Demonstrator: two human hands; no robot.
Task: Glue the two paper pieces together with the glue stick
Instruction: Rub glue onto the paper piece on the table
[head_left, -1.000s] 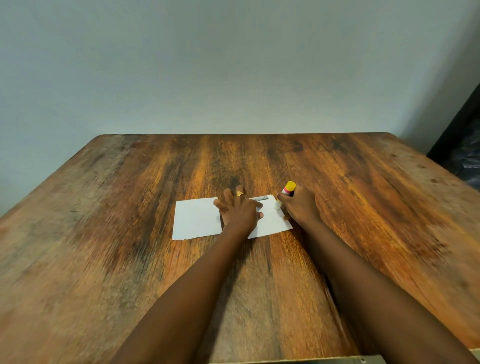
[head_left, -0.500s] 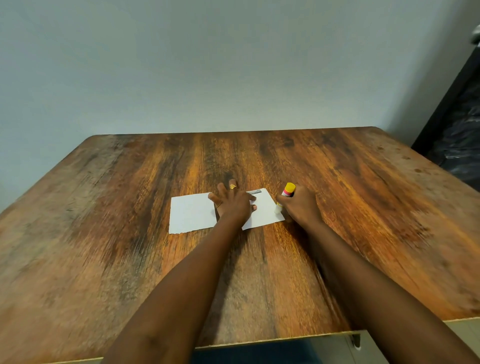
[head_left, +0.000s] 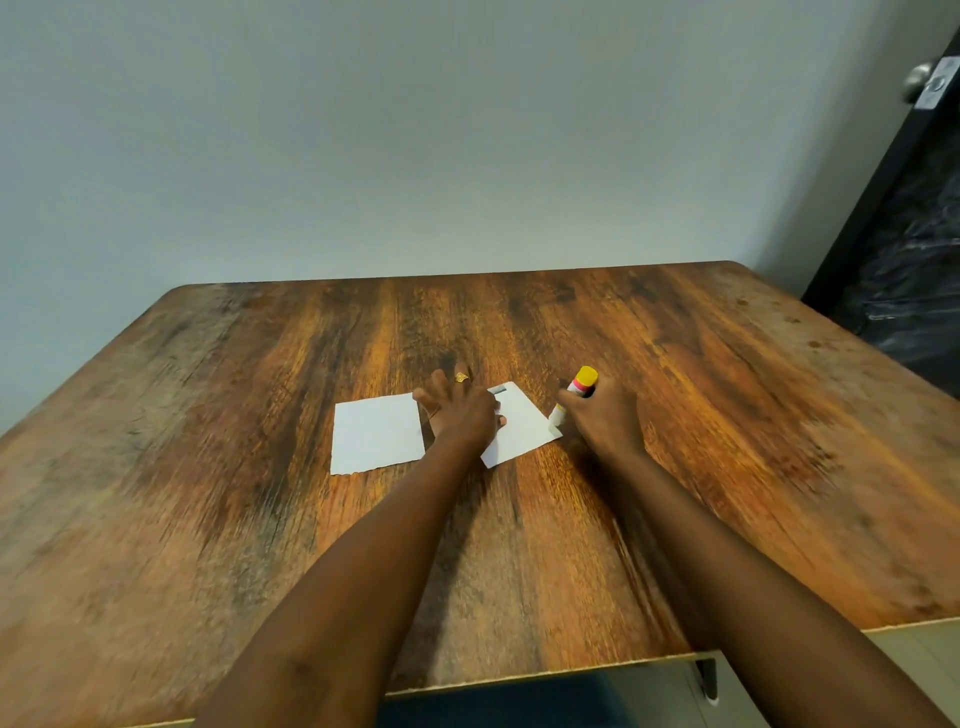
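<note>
On the wooden desk (head_left: 208, 467) the left hand (head_left: 462, 415) lies flat, its grip spread apart, pressing the right paper (head_left: 524, 421) just beside the left paper (head_left: 376, 434); the hand hides whether the sheets overlap. The right hand (head_left: 605, 421) has its grip clamped round the tilted glue stick (head_left: 583, 383), whose pale tip touches the right paper's right edge.

No legible text.
Glue stick (head_left: 581, 387): pink-and-white label band below the yellow end, too small and blurred to read. Right paper (head_left: 524, 431): small grey mark at the far edge, can't tell if it's print.
</note>
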